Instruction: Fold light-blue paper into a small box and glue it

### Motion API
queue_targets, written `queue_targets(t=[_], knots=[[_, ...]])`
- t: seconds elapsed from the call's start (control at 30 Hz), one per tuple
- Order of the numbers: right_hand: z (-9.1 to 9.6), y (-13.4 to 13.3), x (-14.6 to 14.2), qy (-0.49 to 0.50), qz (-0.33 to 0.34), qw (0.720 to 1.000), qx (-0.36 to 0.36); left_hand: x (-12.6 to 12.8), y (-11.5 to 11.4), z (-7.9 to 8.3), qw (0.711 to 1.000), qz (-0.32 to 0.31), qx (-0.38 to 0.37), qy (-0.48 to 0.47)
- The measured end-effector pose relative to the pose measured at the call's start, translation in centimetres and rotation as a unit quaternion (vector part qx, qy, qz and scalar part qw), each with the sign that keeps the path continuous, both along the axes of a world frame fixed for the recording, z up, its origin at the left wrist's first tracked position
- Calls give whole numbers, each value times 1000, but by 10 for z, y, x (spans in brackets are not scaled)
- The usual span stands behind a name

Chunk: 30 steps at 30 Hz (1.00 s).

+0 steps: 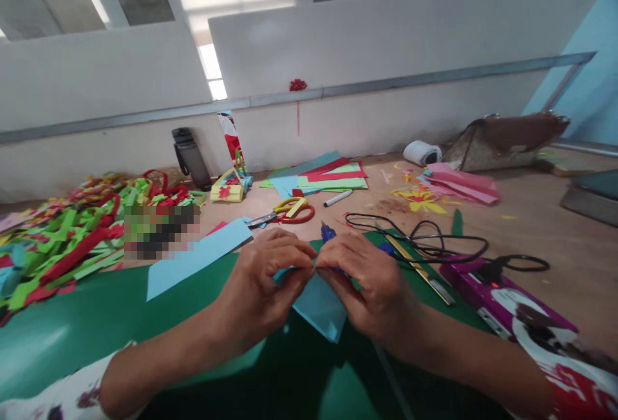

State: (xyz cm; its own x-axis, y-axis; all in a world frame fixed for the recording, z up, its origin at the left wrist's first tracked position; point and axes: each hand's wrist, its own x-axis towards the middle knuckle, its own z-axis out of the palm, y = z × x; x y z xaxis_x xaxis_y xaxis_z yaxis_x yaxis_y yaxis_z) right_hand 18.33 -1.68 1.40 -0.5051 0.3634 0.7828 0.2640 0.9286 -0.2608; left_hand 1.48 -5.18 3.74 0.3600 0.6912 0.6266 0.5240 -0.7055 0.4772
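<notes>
Both of my hands meet over a green cutting mat (87, 323) and pinch a folded piece of light blue paper (321, 310). My left hand (263, 285) grips its top edge from the left with fingers curled. From the right, my right hand (369, 281) pinches the same edge, fingertips touching those of the left. The paper hangs down between the hands to a point. A blue glue gun (329, 233) lies just behind my right hand, partly hidden by it.
A light blue sheet (197, 257) lies left of the hands. Scissors (290, 211), a white marker (338, 198), stacked coloured paper (323, 176), a black cable (425, 243), a metal ruler (420, 270) and a purple box (506, 307) lie behind and right. Paper scraps (62, 233) pile at left.
</notes>
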Motion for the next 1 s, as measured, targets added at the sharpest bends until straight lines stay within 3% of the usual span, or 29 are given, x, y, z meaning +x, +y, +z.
queue_targets(t=[0.2, 0.43, 0.5, 0.6, 0.67, 0.77, 0.83, 0.93, 1.0], knots=[[4, 0, 2, -2, -4, 1000, -16, -8, -3, 12, 1000, 29, -1, 7], [-1, 6, 5, 9, -22, 999, -42, -18, -6, 34, 992, 124, 14, -20], [-3, 6, 4, 10, -18, 999, -37, -15, -4, 29, 994, 110, 20, 8], [-4, 4, 2, 7, -7, 1000, -15, -8, 1, 11, 996, 27, 32, 75], [-4, 3, 1, 4, -3, 1000, -5, -4, 3, 2, 997, 5, 26, 74], [-1, 4, 2, 3, -6, 1000, -3, -5, 2, 4, 999, 6, 14, 43], [0, 6, 3, 12, -21, 1000, -9, -11, -1, 16, 999, 32, 30, 23], [-1, 9, 5, 34, -49, 998, -24, -18, -7, 34, 987, 148, 66, -10], [-2, 10, 5, 39, -57, 997, -31, -19, -10, 39, 984, 167, 67, 6]])
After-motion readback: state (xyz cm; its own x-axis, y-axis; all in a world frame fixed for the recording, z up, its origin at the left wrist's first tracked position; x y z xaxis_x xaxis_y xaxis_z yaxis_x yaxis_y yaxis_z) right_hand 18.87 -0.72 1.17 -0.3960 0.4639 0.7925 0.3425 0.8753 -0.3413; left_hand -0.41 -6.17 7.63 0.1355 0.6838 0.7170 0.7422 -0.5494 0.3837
